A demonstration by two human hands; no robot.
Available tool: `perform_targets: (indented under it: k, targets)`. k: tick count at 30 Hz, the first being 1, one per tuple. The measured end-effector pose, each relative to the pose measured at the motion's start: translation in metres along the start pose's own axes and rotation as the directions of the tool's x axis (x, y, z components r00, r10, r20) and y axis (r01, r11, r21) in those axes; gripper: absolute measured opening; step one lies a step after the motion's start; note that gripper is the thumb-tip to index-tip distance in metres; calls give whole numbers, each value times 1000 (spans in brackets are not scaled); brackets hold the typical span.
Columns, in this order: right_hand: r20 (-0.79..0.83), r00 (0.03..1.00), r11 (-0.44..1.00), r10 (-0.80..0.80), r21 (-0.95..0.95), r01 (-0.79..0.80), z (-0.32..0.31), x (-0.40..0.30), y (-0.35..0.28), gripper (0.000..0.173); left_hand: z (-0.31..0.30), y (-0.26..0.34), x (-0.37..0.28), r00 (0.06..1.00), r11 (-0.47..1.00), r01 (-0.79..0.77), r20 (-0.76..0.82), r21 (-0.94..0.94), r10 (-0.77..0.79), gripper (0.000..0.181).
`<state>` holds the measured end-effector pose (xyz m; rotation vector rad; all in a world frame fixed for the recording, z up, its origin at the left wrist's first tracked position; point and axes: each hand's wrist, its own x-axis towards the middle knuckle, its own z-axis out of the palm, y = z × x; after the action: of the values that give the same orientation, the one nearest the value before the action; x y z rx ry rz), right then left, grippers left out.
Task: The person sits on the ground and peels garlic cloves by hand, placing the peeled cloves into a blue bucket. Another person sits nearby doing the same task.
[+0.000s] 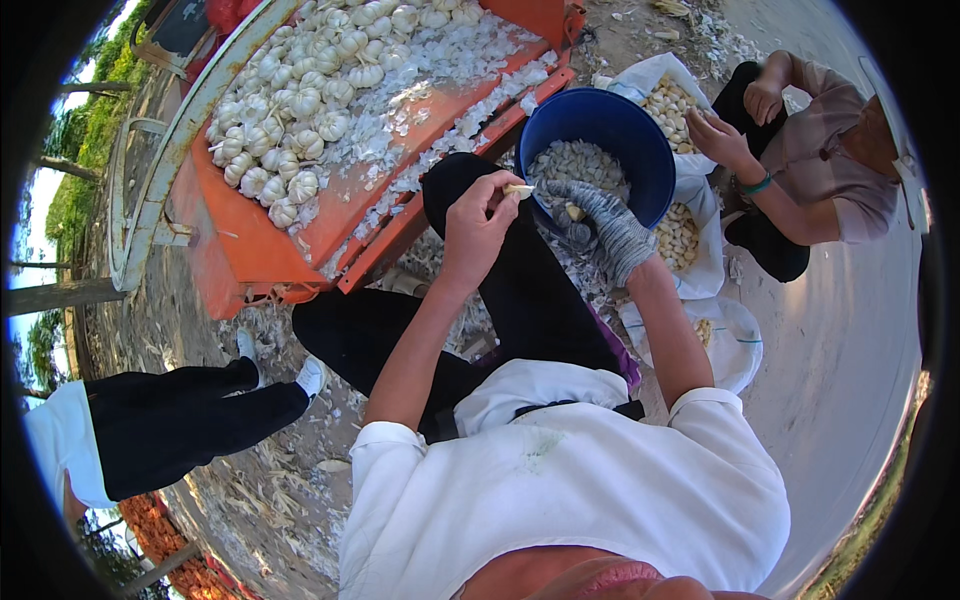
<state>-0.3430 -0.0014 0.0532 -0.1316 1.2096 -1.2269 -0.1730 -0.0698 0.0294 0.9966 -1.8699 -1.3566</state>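
Observation:
My bare left hand (477, 225) pinches a pale garlic clove (519, 190) between thumb and fingers, above my knee. To its right, my right hand (611, 221) wears a grey knit glove. Its curled fingers hold a small garlic piece (574, 211), partly covered by the glove. Both hands are at the near side of a blue bucket (654, 169), the right one overlapping its rim. Many garlic cloves (581, 161) with whitish skins lie in the bucket.
Whole garlic bulbs (322, 82) and loose skins cover an orange metal platform (247, 247) with a rusty rail (161, 180). White sacks (731, 352) of peeled cloves (677, 236) stand at right. A person (817, 157) sits beyond them; another person (180, 427) stands at left.

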Motion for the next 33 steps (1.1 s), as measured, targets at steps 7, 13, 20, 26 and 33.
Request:
perform_targets:
  k: [7,13,20,26,33]
  targets:
    - [-192,952,686,-237,662,304,-104,105,-104,19,8,-6,-5,994,890,100,13,-446,-105,27]
    - [-263,940,611,-217,714,341,-195,164,-168,47,21,-1,4,996,884,87,57,-460,-68,23]
    - [86,985,973,-148,188,130,-55,49,3,28,66,2,27,980,980,-197,-43,-30,195,14]
    - [-110,955,961,-275,-3,277,-137,84,18,19,51,-6,37,890,816,-444,75,371,450,36]
    - [221,695,-87,-684,-971,224,-199,147,-40,26,-160,-81,114,883,831,66,-419,553,209,51]
